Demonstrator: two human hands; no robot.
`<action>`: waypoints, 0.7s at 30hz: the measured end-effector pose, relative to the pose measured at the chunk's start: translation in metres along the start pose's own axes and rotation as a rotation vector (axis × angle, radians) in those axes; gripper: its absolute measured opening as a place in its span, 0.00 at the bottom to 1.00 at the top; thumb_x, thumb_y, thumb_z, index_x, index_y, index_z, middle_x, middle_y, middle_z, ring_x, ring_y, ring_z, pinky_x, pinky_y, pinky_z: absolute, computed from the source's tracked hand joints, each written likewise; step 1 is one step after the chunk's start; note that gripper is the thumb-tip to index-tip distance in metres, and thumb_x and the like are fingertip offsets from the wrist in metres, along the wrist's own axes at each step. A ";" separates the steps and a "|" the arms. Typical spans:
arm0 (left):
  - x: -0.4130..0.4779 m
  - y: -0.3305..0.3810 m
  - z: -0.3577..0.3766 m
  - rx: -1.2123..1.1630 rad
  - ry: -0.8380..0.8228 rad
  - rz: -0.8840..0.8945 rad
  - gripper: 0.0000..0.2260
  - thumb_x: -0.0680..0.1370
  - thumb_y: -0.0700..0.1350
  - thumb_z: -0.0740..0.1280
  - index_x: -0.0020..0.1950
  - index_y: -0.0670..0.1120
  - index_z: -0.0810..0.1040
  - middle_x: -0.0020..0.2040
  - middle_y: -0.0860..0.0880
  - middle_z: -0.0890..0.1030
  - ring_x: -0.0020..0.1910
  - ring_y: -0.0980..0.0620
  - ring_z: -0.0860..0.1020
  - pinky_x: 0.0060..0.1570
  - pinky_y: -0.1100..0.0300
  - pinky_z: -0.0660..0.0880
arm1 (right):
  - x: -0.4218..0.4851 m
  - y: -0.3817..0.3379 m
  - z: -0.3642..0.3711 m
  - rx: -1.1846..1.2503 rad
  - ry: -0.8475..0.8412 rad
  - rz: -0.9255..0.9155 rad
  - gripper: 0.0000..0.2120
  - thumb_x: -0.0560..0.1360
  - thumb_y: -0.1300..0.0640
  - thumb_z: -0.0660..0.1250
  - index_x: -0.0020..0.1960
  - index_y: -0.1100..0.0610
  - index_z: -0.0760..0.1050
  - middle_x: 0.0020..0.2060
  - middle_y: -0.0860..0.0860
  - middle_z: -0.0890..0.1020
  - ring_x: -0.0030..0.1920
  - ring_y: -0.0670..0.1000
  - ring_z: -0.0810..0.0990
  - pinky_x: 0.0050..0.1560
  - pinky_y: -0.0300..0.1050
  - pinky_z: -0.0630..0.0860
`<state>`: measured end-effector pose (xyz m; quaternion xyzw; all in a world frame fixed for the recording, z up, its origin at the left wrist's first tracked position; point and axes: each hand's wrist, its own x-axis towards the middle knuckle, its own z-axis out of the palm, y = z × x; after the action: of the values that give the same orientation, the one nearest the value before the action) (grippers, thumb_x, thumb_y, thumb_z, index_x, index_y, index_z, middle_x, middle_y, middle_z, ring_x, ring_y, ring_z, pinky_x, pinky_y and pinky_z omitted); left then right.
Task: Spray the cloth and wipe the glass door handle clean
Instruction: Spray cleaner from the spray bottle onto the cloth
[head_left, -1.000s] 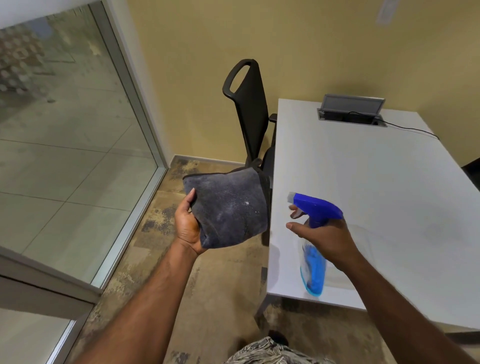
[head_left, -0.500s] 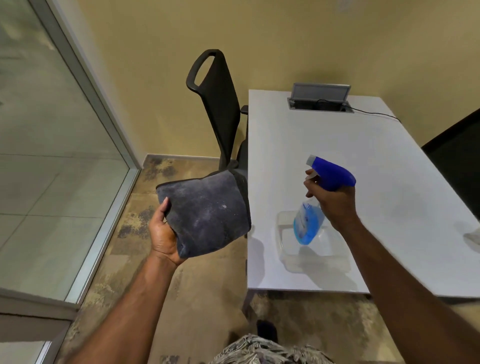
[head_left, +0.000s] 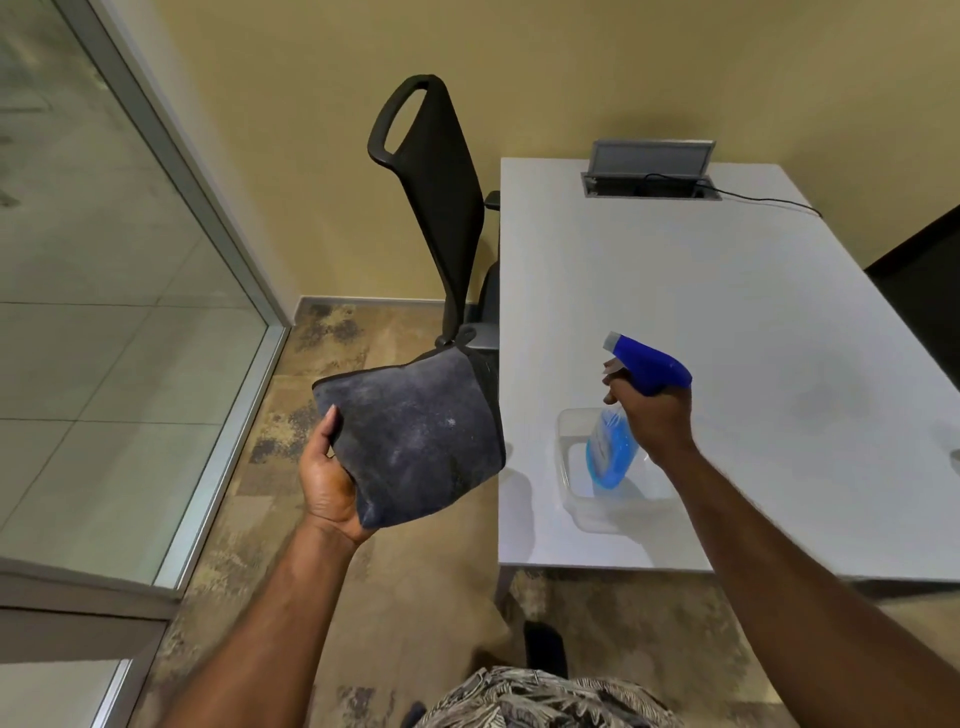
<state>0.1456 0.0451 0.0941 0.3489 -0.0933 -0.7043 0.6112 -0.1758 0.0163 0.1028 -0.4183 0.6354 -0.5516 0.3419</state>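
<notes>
My left hand (head_left: 326, 480) holds a folded dark grey cloth (head_left: 415, 434) upright over the floor, its flat face turned to the right. My right hand (head_left: 655, 413) grips a spray bottle (head_left: 641, 370) with a blue trigger head and blue liquid in its clear body. The nozzle points left at the cloth from a short gap away. The bottle hangs above a clear plastic tub (head_left: 566, 457) on the table. A glass wall with a metal frame (head_left: 171, 150) runs along the left. No door handle is in view.
A white table (head_left: 753, 322) fills the right side, with an open cable box (head_left: 652, 174) and a black cord at its far end. A black office chair (head_left: 436, 197) stands between table and wall. Another dark chair (head_left: 924, 270) sits at the right edge. The floor is mottled brown carpet.
The view has shifted, so the table's near corner and the clear tub came into sight. My right hand lifted the bottle higher over the tub; the cloth stays held up facing the nozzle.
</notes>
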 end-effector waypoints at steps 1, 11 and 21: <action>-0.001 0.000 -0.001 -0.005 0.005 0.000 0.18 0.82 0.55 0.62 0.49 0.48 0.89 0.50 0.47 0.86 0.50 0.45 0.86 0.44 0.49 0.82 | -0.001 -0.004 0.001 0.009 -0.012 -0.018 0.18 0.72 0.73 0.67 0.43 0.50 0.80 0.36 0.46 0.84 0.32 0.45 0.81 0.38 0.38 0.80; -0.005 -0.001 -0.011 -0.011 -0.011 -0.026 0.20 0.82 0.58 0.61 0.50 0.48 0.90 0.51 0.47 0.87 0.51 0.43 0.86 0.45 0.46 0.82 | -0.018 -0.016 0.030 0.100 -0.102 -0.077 0.10 0.74 0.74 0.67 0.51 0.62 0.77 0.36 0.47 0.83 0.34 0.44 0.83 0.40 0.35 0.80; -0.011 0.004 -0.016 -0.010 0.009 -0.034 0.18 0.80 0.58 0.64 0.50 0.48 0.89 0.50 0.47 0.87 0.51 0.44 0.86 0.46 0.46 0.81 | -0.016 0.028 0.074 0.039 -0.140 0.016 0.11 0.75 0.66 0.70 0.46 0.50 0.77 0.33 0.43 0.83 0.37 0.44 0.84 0.37 0.31 0.79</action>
<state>0.1586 0.0586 0.0891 0.3506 -0.0811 -0.7136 0.6011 -0.1075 0.0017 0.0631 -0.4440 0.6025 -0.5305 0.3980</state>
